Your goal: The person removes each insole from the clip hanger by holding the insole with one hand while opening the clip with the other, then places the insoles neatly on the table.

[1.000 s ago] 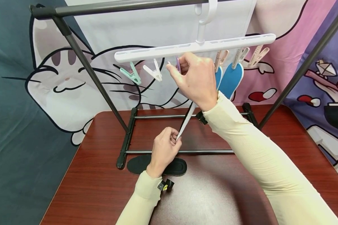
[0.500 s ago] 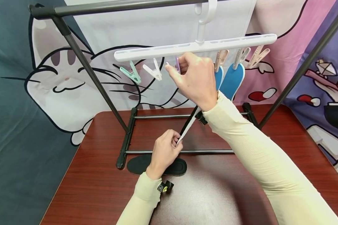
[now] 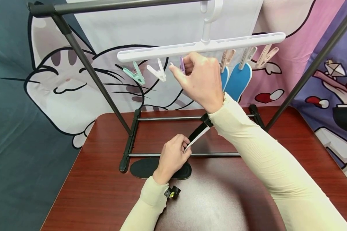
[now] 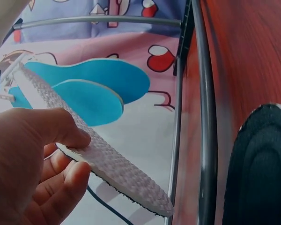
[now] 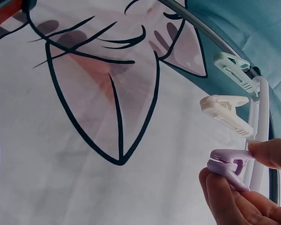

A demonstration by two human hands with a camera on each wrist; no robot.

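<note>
My left hand (image 3: 173, 157) pinches an insole (image 3: 199, 132), black on one face and white on the other, held at a slant below the hanger. In the left wrist view the white textured face of that insole (image 4: 117, 164) shows, with the thumb on it. My right hand (image 3: 203, 80) is up at the white hanger (image 3: 162, 53) and pinches a purple clothespin (image 5: 227, 168) by its two handles. The clothespin's jaws have nothing between them. Two blue insoles (image 3: 237, 81) hang from clothespins to the right, partly behind the right hand.
A dark metal rack (image 3: 127, 144) stands on the brown table (image 3: 84, 195) and bears the hanger. Another black insole (image 3: 144, 167) lies by its lower bar. A green clothespin (image 3: 135, 74), a white clothespin (image 3: 157, 71) and a pink clothespin (image 3: 266, 57) hang without anything in them.
The insole in my left hand has tilted and swung rightward at its upper end, and that hand has shifted slightly right and down. My right hand stays at the purple clothespin.
</note>
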